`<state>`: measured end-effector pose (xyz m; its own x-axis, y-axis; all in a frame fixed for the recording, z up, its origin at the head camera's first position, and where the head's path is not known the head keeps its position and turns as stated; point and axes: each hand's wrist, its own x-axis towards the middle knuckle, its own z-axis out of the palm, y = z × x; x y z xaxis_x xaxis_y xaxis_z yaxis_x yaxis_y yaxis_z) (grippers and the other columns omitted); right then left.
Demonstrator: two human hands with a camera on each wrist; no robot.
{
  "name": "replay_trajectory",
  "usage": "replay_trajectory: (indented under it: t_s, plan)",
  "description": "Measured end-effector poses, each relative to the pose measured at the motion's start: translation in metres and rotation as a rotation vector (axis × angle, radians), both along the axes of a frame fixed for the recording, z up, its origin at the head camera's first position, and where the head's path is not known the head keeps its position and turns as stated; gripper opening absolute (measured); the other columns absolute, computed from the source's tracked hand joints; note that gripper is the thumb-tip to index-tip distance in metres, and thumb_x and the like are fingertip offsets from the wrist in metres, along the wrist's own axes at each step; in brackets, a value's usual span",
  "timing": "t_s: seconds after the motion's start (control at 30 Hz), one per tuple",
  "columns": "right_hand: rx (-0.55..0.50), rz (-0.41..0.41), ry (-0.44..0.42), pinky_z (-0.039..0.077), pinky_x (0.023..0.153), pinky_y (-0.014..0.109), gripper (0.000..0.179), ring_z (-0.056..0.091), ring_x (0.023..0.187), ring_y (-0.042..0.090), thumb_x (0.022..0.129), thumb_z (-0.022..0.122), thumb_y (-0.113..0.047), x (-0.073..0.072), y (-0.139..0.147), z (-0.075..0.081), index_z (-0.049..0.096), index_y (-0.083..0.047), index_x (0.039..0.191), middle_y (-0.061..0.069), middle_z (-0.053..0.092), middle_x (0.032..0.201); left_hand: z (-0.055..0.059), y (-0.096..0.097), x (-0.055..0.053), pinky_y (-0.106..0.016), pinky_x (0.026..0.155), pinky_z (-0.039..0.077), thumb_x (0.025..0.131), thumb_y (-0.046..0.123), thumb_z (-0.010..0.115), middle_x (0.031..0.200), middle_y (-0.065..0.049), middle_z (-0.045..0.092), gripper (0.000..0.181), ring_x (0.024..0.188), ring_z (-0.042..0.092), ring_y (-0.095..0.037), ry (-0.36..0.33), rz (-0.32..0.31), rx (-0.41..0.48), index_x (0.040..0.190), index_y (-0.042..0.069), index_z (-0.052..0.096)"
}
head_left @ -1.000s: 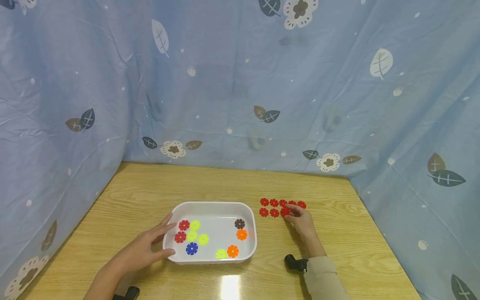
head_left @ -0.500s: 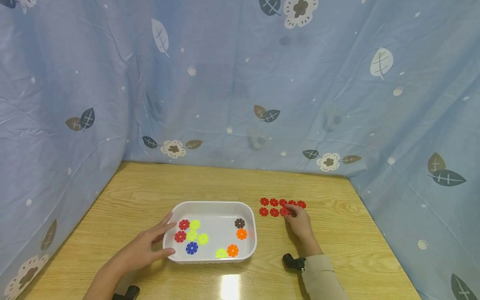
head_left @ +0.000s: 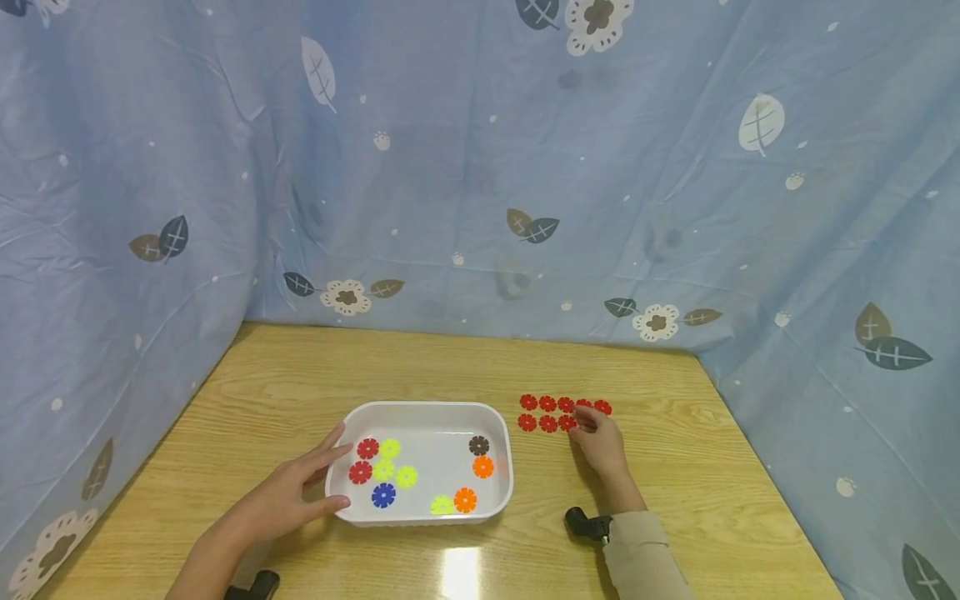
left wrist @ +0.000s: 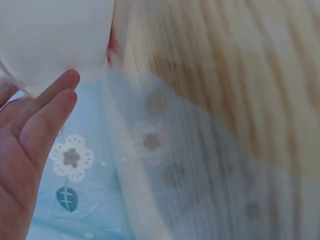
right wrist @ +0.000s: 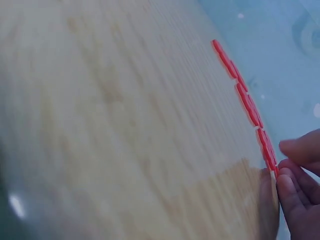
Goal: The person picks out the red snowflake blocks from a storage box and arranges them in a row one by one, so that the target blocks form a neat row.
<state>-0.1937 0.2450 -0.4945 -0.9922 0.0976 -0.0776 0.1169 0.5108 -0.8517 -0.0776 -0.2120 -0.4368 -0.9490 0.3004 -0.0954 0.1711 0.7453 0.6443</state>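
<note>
A white plastic tray (head_left: 438, 454) holds several slotted, flower-shaped plastic discs: red, yellow-green, blue (head_left: 383, 496), orange (head_left: 465, 500) and dark brown. At the tray's left end my left hand (head_left: 281, 502) rests with spread fingers; in the left wrist view its straight fingers (left wrist: 47, 117) touch the tray's outer wall. To the right of the tray, red discs (head_left: 548, 423) lie flat in two rows on the table. My right hand (head_left: 602, 443) hovers at the front row's right end, fingertips by the last red disc (head_left: 567, 422). The right wrist view shows a gap between thumb and fingers.
The wooden table (head_left: 420, 358) is enclosed at the back and sides by a blue patterned curtain (head_left: 450, 208). Black wrist-worn devices sit beneath both wrists, the right one (head_left: 587, 525) close to the tabletop. Light glares off the table in front of the tray.
My right hand's fingertips have drawn slightly away from the last front-row red disc, which shifted a little left toward its neighbour. The left hand and tray stay where they were.
</note>
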Motion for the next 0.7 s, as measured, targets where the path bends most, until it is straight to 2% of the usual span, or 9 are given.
replay_trajectory:
  t_s: [0.17, 0.4, 0.47, 0.5, 0.63, 0.7]
  plan:
    - [-0.065, 0.019, 0.008, 0.048, 0.098, 0.042, 0.045, 0.053, 0.119, 0.034, 0.090, 0.061, -0.004, 0.004, 0.000, 0.009, 0.050, 0.003, 0.133, 0.023, 0.054, 0.130, 0.000, 0.000, 0.000, -0.055, 0.103, 0.039, 0.081, 0.050, 0.068, 0.157, -0.008, 0.023, 0.074, 0.137, 0.037, -0.035, 0.024, -0.004, -0.016, 0.142, 0.014, 0.046]
    - [-0.106, 0.110, 0.087, 0.043, 0.105, 0.044, 0.047, 0.048, 0.127, 0.035, 0.089, 0.064, -0.007, 0.009, -0.010, 0.025, 0.050, 0.001, 0.134, 0.022, 0.051, 0.136, -0.001, -0.001, -0.001, -0.054, 0.103, 0.040, 0.082, 0.049, 0.068, 0.157, -0.009, 0.024, 0.073, 0.136, 0.038, -0.034, 0.052, -0.012, -0.023, 0.141, 0.013, 0.046]
    - [-0.117, 0.148, 0.110, 0.041, 0.106, 0.045, 0.047, 0.047, 0.127, 0.036, 0.090, 0.063, -0.007, 0.014, -0.017, 0.036, 0.049, 0.003, 0.133, 0.023, 0.051, 0.135, -0.001, -0.001, -0.001, -0.055, 0.103, 0.039, 0.082, 0.049, 0.068, 0.157, -0.009, 0.025, 0.073, 0.136, 0.038, -0.035, 0.060, -0.014, -0.026, 0.141, 0.013, 0.046]
    - [-0.130, 0.165, 0.118, 0.040, 0.106, 0.046, 0.047, 0.047, 0.128, 0.037, 0.090, 0.063, -0.007, 0.017, -0.021, 0.043, 0.049, 0.004, 0.133, 0.024, 0.051, 0.135, -0.002, -0.001, -0.001, -0.055, 0.103, 0.039, 0.081, 0.049, 0.069, 0.157, -0.009, 0.025, 0.073, 0.136, 0.038, -0.034, 0.062, -0.014, -0.023, 0.141, 0.013, 0.046]
    - [-0.151, 0.224, 0.145, 0.039, 0.107, 0.047, 0.049, 0.046, 0.128, 0.038, 0.090, 0.064, -0.006, 0.023, -0.036, 0.054, 0.046, 0.007, 0.133, 0.026, 0.049, 0.136, -0.002, -0.002, -0.002, -0.054, 0.103, 0.040, 0.081, 0.049, 0.068, 0.157, -0.009, 0.024, 0.074, 0.136, 0.038, -0.034, 0.049, -0.017, -0.017, 0.142, 0.013, 0.045]
    - [-0.173, 0.246, 0.152, 0.038, 0.107, 0.046, 0.050, 0.047, 0.128, 0.038, 0.088, 0.065, -0.005, 0.023, -0.043, 0.052, 0.047, 0.007, 0.133, 0.026, 0.050, 0.136, -0.003, -0.002, -0.001, -0.052, 0.102, 0.041, 0.081, 0.050, 0.068, 0.157, -0.009, 0.023, 0.074, 0.136, 0.037, -0.034, 0.036, -0.018, -0.015, 0.142, 0.013, 0.045]
